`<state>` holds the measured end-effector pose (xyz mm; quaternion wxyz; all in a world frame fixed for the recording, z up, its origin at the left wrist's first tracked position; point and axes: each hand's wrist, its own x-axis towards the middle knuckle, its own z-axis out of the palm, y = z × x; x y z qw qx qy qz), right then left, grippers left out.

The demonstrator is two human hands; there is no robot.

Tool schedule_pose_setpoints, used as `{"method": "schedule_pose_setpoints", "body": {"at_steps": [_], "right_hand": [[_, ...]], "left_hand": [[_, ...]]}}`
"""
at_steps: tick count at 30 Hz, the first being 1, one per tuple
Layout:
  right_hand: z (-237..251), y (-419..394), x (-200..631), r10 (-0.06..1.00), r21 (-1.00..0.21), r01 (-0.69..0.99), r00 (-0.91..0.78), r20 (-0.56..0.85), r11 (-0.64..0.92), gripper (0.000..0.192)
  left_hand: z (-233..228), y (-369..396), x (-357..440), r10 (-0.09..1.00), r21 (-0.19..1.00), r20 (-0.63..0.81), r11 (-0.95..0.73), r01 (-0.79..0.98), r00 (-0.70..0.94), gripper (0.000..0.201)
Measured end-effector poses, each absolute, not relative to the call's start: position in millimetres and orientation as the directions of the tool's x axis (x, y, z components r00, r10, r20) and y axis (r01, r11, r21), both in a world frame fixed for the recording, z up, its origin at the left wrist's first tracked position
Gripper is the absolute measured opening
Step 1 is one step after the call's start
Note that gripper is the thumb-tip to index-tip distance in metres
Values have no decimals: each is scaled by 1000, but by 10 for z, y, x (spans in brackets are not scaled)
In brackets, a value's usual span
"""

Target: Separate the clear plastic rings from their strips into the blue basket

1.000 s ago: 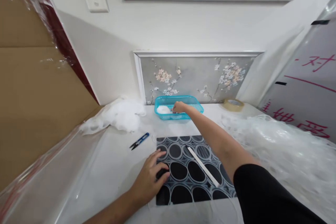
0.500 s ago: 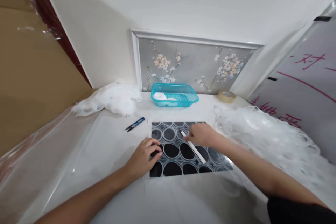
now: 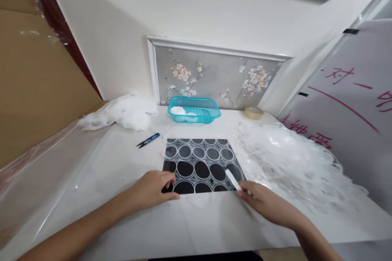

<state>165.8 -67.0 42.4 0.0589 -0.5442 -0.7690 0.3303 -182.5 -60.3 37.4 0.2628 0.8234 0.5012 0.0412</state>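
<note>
A black-and-grey sheet patterned with pale rings point(image 3: 199, 153) lies flat on the white table. My left hand point(image 3: 154, 189) rests at its lower left corner, thumb and fingers apart, holding nothing. At the lower right corner, my right hand point(image 3: 263, 202) is closed around a narrow white flat stick point(image 3: 233, 179). The stick slants up and left over the sheet; its exact kind is unclear. Small blue-handled thread snips point(image 3: 148, 140) lie left of the sheet. Behind it stands a turquoise plastic basket point(image 3: 211, 118) with white round pieces point(image 3: 178, 110) inside.
A heap of translucent white rings point(image 3: 284, 155) spreads over the table's right side. Another white pile point(image 3: 125, 112) sits at the back left. A tape roll point(image 3: 253, 112) lies by the wall. Cardboard point(image 3: 36, 73) and a whiteboard point(image 3: 346, 102) flank the table.
My right hand has moved from the sheet's upper middle to its lower right corner, gripping the white stick's near end now. My left hand has drawn slightly toward me. The view has shifted.
</note>
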Motion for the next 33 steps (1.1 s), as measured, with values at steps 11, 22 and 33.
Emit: {"method": "schedule_pose_setpoints", "body": {"at_steps": [11,22,33], "right_hand": [[434,-832,2068,908,-600,797,-299,-294,68,35],[350,-440,1674,956,-881,468,-284,-69,75,40],[336,406,-63,898,-999,-46,-439,42,25,46]], "left_hand": [[678,-817,-1838,682,629,-338,-349,695,648,24],[440,-744,-1821,697,461,119,-669,583,707,30],[-102,-600,-1921,841,241,165,-541,805,516,65]]}}
